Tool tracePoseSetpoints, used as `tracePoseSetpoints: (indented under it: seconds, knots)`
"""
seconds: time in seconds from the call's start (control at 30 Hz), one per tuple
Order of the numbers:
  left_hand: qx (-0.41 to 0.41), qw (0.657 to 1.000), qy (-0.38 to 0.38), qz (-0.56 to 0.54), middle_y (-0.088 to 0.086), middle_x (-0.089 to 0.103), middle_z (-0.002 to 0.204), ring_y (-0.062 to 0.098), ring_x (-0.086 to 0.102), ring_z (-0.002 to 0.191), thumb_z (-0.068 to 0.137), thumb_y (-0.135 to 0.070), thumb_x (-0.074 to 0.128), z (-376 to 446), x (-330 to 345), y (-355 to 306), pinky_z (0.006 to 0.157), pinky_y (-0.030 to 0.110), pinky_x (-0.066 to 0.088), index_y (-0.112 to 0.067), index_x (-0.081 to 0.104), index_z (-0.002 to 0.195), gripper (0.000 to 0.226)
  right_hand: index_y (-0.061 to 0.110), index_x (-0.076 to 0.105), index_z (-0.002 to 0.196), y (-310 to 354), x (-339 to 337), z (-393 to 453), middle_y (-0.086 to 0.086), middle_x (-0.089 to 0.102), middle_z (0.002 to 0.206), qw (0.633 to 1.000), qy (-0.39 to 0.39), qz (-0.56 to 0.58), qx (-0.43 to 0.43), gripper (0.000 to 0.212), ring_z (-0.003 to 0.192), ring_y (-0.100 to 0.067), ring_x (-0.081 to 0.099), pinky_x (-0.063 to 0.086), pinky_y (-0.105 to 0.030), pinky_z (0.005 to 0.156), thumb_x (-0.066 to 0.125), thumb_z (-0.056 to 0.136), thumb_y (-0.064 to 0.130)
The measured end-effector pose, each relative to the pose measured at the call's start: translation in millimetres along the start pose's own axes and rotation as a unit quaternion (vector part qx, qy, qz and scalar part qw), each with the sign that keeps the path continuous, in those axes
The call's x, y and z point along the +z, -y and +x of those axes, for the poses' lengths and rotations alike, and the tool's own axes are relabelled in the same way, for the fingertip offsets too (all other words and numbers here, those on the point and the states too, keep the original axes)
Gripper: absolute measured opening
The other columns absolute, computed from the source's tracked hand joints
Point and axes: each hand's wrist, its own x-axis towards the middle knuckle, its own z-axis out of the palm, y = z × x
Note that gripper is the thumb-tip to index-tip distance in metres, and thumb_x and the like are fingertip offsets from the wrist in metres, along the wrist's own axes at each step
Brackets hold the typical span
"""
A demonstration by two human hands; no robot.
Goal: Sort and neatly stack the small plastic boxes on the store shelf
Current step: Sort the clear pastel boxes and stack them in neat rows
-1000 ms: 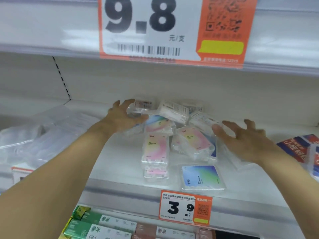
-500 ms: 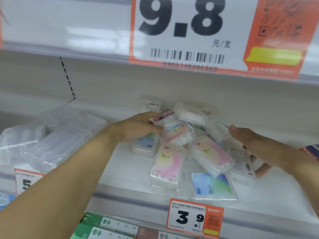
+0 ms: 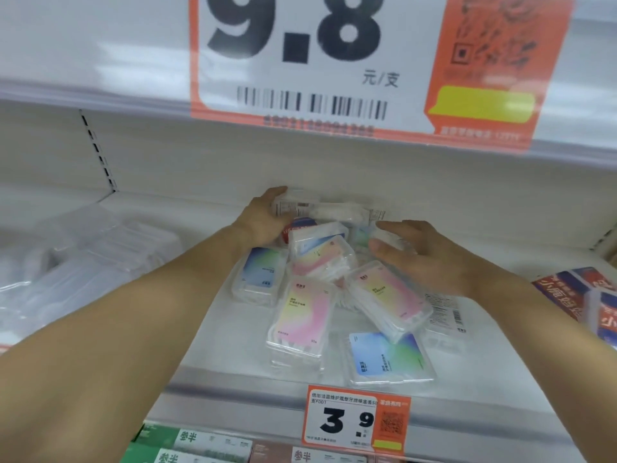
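At the shelf (image 3: 253, 372) back, left hand (image 3: 263, 222) grips a box (image 3: 293, 208); right hand (image 3: 430, 255) hovers open-fingered — boxes look light, slick, stiff — best pinched by long edges.

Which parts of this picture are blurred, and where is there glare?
Head view: the big 9.8 tag at the top is smeared, its QR code unreadable; the 3.9 tag is sharper. Soft glare lies on the upper rail and on the clear bags at the left. The shelf edges bow from the wide lens. Both forearms at the bottom corners are soft.
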Motion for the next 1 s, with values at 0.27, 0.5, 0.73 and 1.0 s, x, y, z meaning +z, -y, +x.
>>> tracePoseSetpoints:
  seconds: [0.27, 0.5, 0.73, 1.0]
  knots:
    - [-0.012, 0.991, 0.042, 0.130, 0.007, 0.054, 0.135, 0.023, 0.054, 0.117, 0.077, -0.035, 0.078, -8, 0, -7, 0.095, 0.024, 0.042, -0.022, 0.010, 0.152, 0.102, 0.034, 0.046, 0.141, 16, 8, -4, -0.001, 0.041, 0.143, 0.992, -0.103, -0.059, -0.029, 0.056, 0.131, -0.023, 0.040, 0.036, -0.035, 0.103, 0.045, 0.092, 0.062]
    - [0.044, 0.983, -0.163, 0.079, 0.012, 0.047, 0.126, 0.019, 0.056, 0.106, 0.070, -0.029, 0.085, -23, -18, -16, 0.084, 0.018, 0.039, -0.014, 0.052, 0.133, 0.073, 0.025, 0.057, 0.129, 25, 7, -7, 0.001, 0.056, 0.128, 0.977, -0.194, -0.034, -0.079, 0.041, 0.115, -0.016, 0.053, 0.039, -0.025, 0.094, 0.062, 0.092, 0.041]
    - [0.014, 0.943, -0.130, -0.305, 0.004, 0.069, 0.097, 0.017, 0.071, 0.082, 0.067, -0.027, 0.087, -79, -10, -64, 0.073, 0.030, 0.059, -0.008, 0.061, 0.107, 0.051, 0.030, 0.045, 0.133, 54, 9, -28, 0.006, 0.062, 0.111, 0.940, -0.196, 0.258, -0.112, 0.056, 0.094, -0.010, 0.068, 0.057, -0.027, 0.077, 0.074, 0.086, 0.031]
    - [0.124, 0.982, 0.005, 0.140, -0.011, 0.050, 0.124, 0.011, 0.041, 0.122, 0.090, -0.056, 0.051, -154, 25, -116, 0.102, 0.034, 0.036, -0.036, 0.054, 0.127, 0.042, 0.025, 0.047, 0.121, 18, -4, -85, -0.011, 0.063, 0.103, 0.834, -0.283, 0.474, -0.009, 0.040, 0.065, -0.014, 0.073, 0.054, -0.026, 0.049, 0.067, 0.089, 0.013]
